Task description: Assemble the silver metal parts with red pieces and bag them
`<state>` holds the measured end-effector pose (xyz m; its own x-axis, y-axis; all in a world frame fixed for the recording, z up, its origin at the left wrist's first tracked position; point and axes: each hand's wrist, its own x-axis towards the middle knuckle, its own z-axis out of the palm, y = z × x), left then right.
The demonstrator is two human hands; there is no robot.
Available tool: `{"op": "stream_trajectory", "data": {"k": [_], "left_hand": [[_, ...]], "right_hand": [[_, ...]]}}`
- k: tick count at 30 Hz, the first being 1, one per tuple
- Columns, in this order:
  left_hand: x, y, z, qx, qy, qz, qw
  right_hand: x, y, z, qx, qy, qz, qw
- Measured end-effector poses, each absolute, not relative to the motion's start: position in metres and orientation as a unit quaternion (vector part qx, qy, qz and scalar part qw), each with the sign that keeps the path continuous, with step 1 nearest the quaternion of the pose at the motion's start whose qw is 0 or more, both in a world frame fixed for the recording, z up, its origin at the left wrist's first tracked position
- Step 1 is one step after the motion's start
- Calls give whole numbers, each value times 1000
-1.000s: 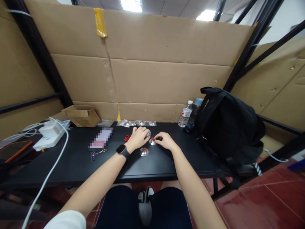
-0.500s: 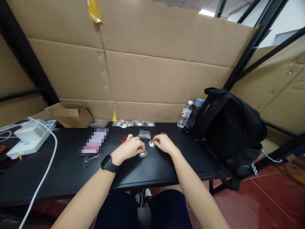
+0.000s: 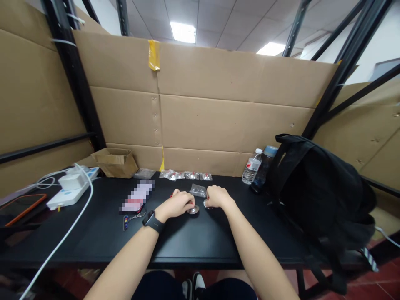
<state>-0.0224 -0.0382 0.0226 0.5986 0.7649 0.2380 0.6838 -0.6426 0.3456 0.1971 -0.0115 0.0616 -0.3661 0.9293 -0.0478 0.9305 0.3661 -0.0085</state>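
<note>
Over the middle of the black table, my left hand (image 3: pixel 178 205), with a dark watch on the wrist, pinches the small red top of a round silvery disc (image 3: pixel 194 210). This disc lies low, at or just above the tabletop. To its right, my right hand (image 3: pixel 218 196) has its fingers closed on a second silvery disc (image 3: pixel 206 203), of which only the left edge shows. Just beyond both hands lies a clear plastic bag (image 3: pixel 198 191). Something red peeks out behind my left hand, mostly hidden. Several silvery discs with red tops, in clear bags (image 3: pixel 193 176), lie in a row along the back.
A water bottle (image 3: pixel 251 166), a darker bottle (image 3: pixel 264 166) and a black backpack (image 3: pixel 321 196) stand at the right. Left are a blurred-out phone (image 3: pixel 137 198), keychain (image 3: pixel 126 222), power strip (image 3: pixel 70 196), white cable (image 3: pixel 79 217) and open paper bag (image 3: pixel 114 162). Cardboard (image 3: pixel 200 121) walls the back.
The camera view has tilted up, showing more ceiling. My right hand has turned over its disc and now covers more of it. Both hands still grip their discs.
</note>
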Motion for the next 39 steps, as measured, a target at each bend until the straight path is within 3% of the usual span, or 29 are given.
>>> {"op": "stream_trajectory", "data": {"k": [4,7,12,17,23,27,31,39], "left_hand": [[-23,-36,26,857,429,254,129],[-20,-35,27,830,445,315,116],[-17,-32,21,792,479,367,95],[-16,-23,15,761,479,425,104],[-13,-21,13,745,451,478,111],[-12,-25,14,747,492,436,100],[-8,-20,13,724,444,506,150],[-1,-18,12,687,403,565,215]], "right_hand": [[217,-12,45,546,833,-63,-70],[229,-13,41,453,870,-145,-131],[227,-9,48,326,867,-168,-339],[214,-9,47,334,777,-202,-493],[198,-16,41,322,799,-153,-485],[196,-16,41,331,766,-180,-521],[194,-18,41,362,743,-204,-525],[170,-22,25,328,704,-368,-512]]}}
